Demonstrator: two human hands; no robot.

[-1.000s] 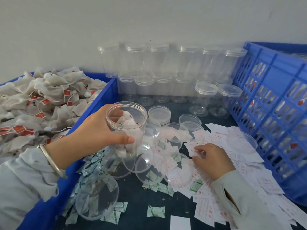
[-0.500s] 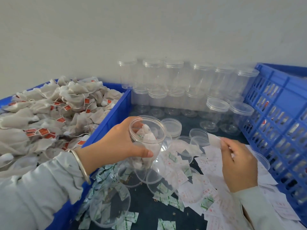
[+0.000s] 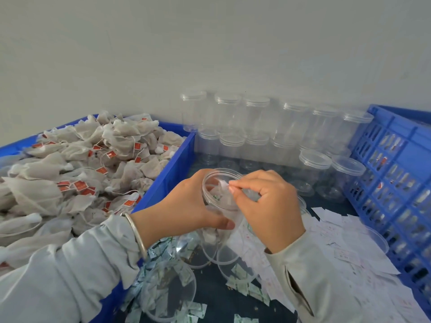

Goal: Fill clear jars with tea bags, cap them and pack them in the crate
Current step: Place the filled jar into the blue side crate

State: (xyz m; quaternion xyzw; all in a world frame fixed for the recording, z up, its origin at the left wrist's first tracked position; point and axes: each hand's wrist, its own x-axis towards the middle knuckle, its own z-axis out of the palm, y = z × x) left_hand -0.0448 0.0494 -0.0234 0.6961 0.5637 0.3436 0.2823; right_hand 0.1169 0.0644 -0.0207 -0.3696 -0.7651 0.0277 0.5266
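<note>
An open clear jar [image 3: 220, 197] is gripped round its side by the left hand [image 3: 186, 206], at centre frame. A white paper slip [image 3: 224, 184] is pinched by the right hand [image 3: 270, 203] right at the jar's mouth. Tea bags [image 3: 77, 169] are heaped in the bin [image 3: 172, 169] at nine o'clock. The blue crate [image 3: 396, 183] stands at three o'clock, capped empty jars [image 3: 268, 127] ranked at twelve.

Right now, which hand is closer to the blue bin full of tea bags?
Left. The left hand grips the open jar right beside the tea bag bin; the right hand is on the jar's far side.
</note>
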